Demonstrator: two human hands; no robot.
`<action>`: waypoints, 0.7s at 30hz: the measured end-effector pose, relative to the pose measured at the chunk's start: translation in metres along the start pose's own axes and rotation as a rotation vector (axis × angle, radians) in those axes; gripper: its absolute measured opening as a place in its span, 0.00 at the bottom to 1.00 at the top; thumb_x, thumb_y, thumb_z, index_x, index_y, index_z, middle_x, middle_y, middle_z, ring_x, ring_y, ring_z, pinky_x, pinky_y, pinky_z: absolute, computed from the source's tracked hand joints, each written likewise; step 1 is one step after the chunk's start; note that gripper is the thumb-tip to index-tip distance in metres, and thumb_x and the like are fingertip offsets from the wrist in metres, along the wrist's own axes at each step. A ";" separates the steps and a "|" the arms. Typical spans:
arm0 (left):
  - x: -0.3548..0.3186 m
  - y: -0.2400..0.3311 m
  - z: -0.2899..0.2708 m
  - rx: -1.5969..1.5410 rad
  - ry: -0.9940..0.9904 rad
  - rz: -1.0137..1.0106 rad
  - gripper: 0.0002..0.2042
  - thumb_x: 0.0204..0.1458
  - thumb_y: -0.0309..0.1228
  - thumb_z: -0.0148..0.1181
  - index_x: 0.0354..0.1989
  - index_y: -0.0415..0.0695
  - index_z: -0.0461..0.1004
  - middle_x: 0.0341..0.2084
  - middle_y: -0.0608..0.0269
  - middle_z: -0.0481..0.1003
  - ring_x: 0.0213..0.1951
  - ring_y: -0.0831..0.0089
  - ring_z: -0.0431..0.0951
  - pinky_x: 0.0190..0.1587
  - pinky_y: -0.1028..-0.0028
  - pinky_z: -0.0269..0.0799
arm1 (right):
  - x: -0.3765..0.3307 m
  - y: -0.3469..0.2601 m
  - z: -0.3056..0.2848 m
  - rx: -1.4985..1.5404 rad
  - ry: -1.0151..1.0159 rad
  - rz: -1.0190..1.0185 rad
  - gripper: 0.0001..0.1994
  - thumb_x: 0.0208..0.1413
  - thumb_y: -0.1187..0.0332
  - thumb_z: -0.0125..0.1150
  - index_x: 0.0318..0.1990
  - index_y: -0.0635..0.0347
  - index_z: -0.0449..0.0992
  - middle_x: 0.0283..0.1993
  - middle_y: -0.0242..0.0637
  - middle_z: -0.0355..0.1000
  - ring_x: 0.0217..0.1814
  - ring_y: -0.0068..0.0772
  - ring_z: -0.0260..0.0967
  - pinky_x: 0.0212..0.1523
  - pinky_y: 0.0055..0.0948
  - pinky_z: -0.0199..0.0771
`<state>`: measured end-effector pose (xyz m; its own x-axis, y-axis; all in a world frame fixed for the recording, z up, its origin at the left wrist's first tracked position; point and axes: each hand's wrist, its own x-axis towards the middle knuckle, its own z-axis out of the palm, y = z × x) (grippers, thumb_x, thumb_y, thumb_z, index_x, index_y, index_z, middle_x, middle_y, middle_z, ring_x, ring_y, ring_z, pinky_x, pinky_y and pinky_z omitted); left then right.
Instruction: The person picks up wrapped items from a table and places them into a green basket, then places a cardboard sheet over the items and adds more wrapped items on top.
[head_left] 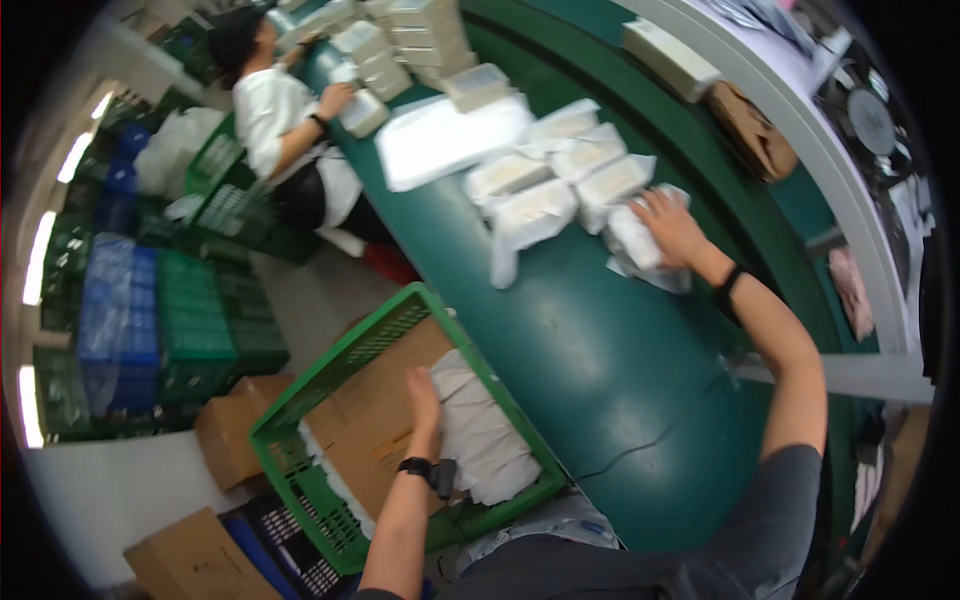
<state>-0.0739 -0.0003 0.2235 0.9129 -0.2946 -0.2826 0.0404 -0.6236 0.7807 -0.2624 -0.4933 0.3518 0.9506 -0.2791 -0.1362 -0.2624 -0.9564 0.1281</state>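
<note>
My right hand [672,228] reaches across the green work surface [600,350], its fingers curled over a box wrapped in thin white film [632,238]. That box is at the near right end of a cluster of similar wrapped boxes [535,208]. My left hand [425,402] is inside a green plastic crate [405,305], fingers stretched out and slightly blurred, holding nothing visible. It rests alongside a row of white wrapped packages [480,430]. A brown cardboard sheet [375,400] lies in the crate's left part.
White sheets [455,140] lie beyond the wrapped boxes, near stacked pale boxes [425,35]. A co-worker in white [270,115] handles boxes at the far left. Cartons [235,430] and stacked green and blue crates [190,310] stand left. A white frame post [840,370] borders the right.
</note>
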 end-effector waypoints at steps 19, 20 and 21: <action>0.004 -0.042 0.003 0.062 0.000 0.035 0.24 0.55 0.44 0.52 0.49 0.32 0.66 0.47 0.40 0.65 0.52 0.50 0.65 0.55 0.65 0.61 | -0.015 -0.009 -0.019 0.375 -0.084 0.076 0.58 0.20 0.55 0.73 0.64 0.61 0.46 0.60 0.52 0.53 0.62 0.55 0.51 0.62 0.51 0.50; 0.003 -0.045 -0.002 0.050 -0.021 0.028 0.24 0.55 0.44 0.52 0.49 0.32 0.66 0.48 0.40 0.65 0.53 0.50 0.65 0.55 0.65 0.60 | -0.008 -0.005 -0.021 0.447 -0.144 0.124 0.59 0.20 0.54 0.73 0.65 0.60 0.45 0.60 0.52 0.53 0.63 0.55 0.51 0.62 0.50 0.51; 0.001 -0.048 -0.008 0.055 -0.011 0.033 0.24 0.55 0.44 0.52 0.49 0.32 0.66 0.48 0.40 0.65 0.53 0.50 0.65 0.55 0.65 0.60 | 0.001 -0.001 -0.024 0.519 -0.203 0.169 0.59 0.20 0.54 0.74 0.65 0.60 0.44 0.60 0.52 0.53 0.63 0.54 0.50 0.62 0.49 0.51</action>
<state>-0.0715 0.0345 0.1900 0.9089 -0.3231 -0.2636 -0.0122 -0.6525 0.7577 -0.2574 -0.4903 0.3750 0.8510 -0.3932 -0.3482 -0.5033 -0.8000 -0.3266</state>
